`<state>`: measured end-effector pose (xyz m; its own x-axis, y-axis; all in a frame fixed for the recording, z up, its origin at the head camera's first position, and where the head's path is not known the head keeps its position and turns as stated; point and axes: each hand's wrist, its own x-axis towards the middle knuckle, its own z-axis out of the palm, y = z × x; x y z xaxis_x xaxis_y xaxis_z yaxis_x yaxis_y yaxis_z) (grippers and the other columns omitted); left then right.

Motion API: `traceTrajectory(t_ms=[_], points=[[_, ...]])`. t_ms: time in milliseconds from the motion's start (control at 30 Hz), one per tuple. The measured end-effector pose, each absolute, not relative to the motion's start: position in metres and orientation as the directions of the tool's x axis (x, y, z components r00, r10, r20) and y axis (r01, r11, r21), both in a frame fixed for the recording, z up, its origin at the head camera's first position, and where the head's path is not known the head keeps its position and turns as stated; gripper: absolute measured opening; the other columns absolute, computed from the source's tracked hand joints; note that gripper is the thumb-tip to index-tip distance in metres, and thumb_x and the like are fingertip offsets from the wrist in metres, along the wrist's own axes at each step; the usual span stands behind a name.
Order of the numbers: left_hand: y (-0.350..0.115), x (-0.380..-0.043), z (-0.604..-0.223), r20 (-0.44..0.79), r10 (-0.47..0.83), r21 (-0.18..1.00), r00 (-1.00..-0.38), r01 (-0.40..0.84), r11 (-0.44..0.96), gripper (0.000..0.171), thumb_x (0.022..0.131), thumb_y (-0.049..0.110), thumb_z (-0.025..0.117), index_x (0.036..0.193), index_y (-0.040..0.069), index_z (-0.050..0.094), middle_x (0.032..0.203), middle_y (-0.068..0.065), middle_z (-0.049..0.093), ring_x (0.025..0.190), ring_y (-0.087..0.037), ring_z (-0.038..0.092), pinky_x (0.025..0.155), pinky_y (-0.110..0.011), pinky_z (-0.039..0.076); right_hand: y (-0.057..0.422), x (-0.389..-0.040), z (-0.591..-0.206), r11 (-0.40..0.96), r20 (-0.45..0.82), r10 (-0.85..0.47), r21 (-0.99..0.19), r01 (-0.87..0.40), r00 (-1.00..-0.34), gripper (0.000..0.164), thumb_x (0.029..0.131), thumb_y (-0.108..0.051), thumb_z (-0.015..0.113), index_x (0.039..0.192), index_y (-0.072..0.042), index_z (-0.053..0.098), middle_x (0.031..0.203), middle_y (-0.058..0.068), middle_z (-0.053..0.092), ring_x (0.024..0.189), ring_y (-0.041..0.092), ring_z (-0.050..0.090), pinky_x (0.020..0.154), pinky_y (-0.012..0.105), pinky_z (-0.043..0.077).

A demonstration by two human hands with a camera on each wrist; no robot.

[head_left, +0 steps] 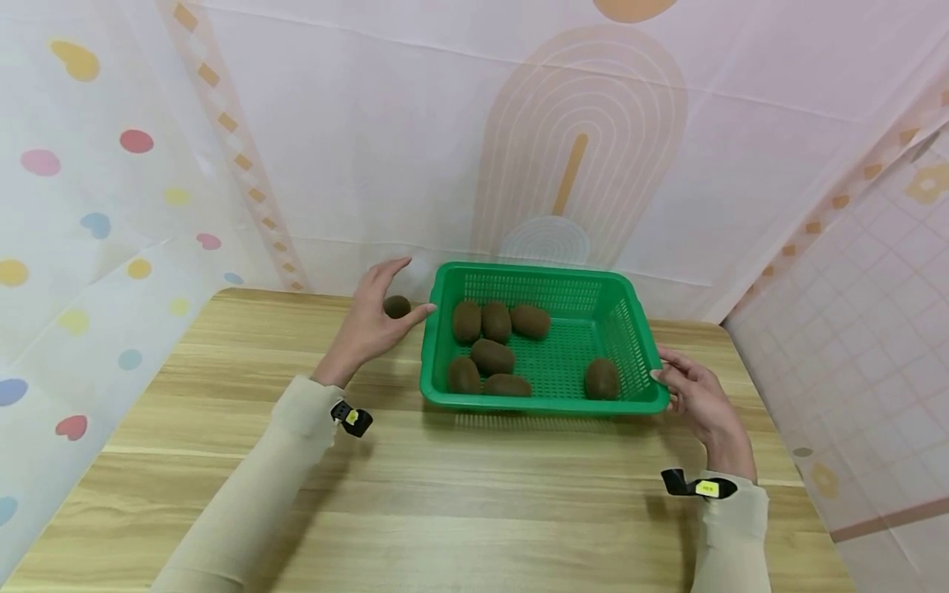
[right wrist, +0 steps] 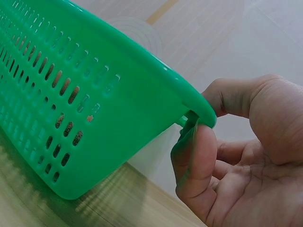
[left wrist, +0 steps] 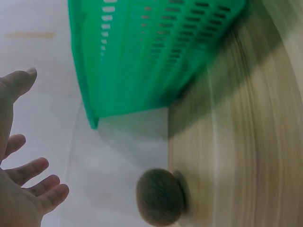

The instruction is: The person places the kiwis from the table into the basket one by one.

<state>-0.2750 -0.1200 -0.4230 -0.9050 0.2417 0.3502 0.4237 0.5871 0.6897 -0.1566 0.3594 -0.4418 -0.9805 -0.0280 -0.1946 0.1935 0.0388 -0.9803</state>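
Observation:
A green plastic basket (head_left: 544,405) with slotted walls holds several brown kiwis (head_left: 493,357). My right hand (head_left: 697,399) pinches the basket's right rim, thumb on top and fingers curled beneath the lip, as the right wrist view shows. My left hand (head_left: 371,321) hovers off the basket's left side, thumb and fingers spread wide with nothing between them. Behind that hand a single kiwi (left wrist: 160,197) lies on the table outside the basket, near the back edge. In the left wrist view the fingers are apart from both the kiwi and the basket.
The wooden table (head_left: 445,502) carries the basket toward its back edge. A patterned cloth (head_left: 371,148) hangs close behind, and more printed cloth covers the left and right sides. Each wrist wears a black strap, such as the left strap (head_left: 352,418).

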Motion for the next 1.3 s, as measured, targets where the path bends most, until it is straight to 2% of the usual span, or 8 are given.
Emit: traceTrajectory(t_ms=[200,500,700,933,1167,1300], points=[[-0.129,-0.282,-0.433,0.307,0.208,0.699,-0.929,0.368,0.613,0.088,0.09,0.049,0.077,0.159,0.014,0.035,0.163,-0.013,0.034,0.15,-0.037,0.032,0.118,-0.063,0.033,0.36,-0.157,-0.442,0.054,-0.196,-0.025,-0.979,0.194,-0.98,0.039,0.105,-0.017,0.06,0.142,-0.011,0.05,0.1,-0.013,0.069,0.072,0.0,0.065,0.059,0.019,0.05],[-0.14,-0.294,-0.451,0.244,0.169,0.725,-0.955,0.295,0.622,0.094,0.089,0.055,0.075,0.163,0.019,0.028,0.166,-0.015,0.029,0.152,-0.038,0.03,0.12,-0.063,0.03,0.361,-0.157,-0.442,0.052,-0.194,-0.026,-0.98,0.193,-0.981,0.031,0.105,-0.016,0.059,0.136,-0.019,0.054,0.099,-0.014,0.07,0.07,-0.001,0.064,0.058,0.019,0.049],[-0.146,-0.299,-0.462,0.208,0.15,0.744,-0.966,0.256,0.617,0.094,0.091,0.052,0.075,0.164,0.018,0.027,0.165,-0.017,0.03,0.152,-0.038,0.03,0.121,-0.062,0.029,0.36,-0.157,-0.442,0.065,-0.199,-0.019,-0.978,0.197,-0.98,0.038,0.105,-0.017,0.06,0.141,-0.013,0.051,0.098,-0.014,0.069,0.068,-0.001,0.063,0.058,0.02,0.049],[-0.152,-0.305,-0.476,0.155,0.137,0.786,-0.978,0.206,0.583,0.092,0.093,0.048,0.074,0.164,0.016,0.025,0.161,-0.025,0.033,0.144,-0.046,0.038,0.115,-0.064,0.037,0.359,-0.157,-0.44,0.072,-0.222,-0.004,-0.973,0.221,-0.975,0.052,0.104,-0.018,0.061,0.15,-0.004,0.041,0.098,-0.015,0.067,0.068,0.0,0.062,0.058,0.021,0.048],[-0.159,-0.31,-0.489,0.076,0.129,0.833,-0.989,0.134,0.536,0.093,0.095,0.048,0.072,0.165,0.014,0.021,0.164,-0.028,0.029,0.146,-0.05,0.036,0.118,-0.063,0.035,0.36,-0.158,-0.441,0.054,-0.219,-0.016,-0.974,0.218,-0.976,0.048,0.104,-0.016,0.061,0.148,-0.007,0.043,0.098,-0.014,0.066,0.069,0.0,0.063,0.058,0.02,0.049],[-0.161,-0.312,-0.494,0.066,0.107,0.843,-0.992,0.113,0.526,0.086,0.097,0.038,0.072,0.164,0.011,0.025,0.159,-0.031,0.036,0.143,-0.049,0.041,0.117,-0.062,0.037,0.36,-0.158,-0.442,0.037,-0.213,-0.03,-0.977,0.212,-0.977,0.046,0.104,-0.016,0.06,0.147,-0.008,0.044,0.1,-0.013,0.067,0.07,0.0,0.063,0.059,0.02,0.049]])
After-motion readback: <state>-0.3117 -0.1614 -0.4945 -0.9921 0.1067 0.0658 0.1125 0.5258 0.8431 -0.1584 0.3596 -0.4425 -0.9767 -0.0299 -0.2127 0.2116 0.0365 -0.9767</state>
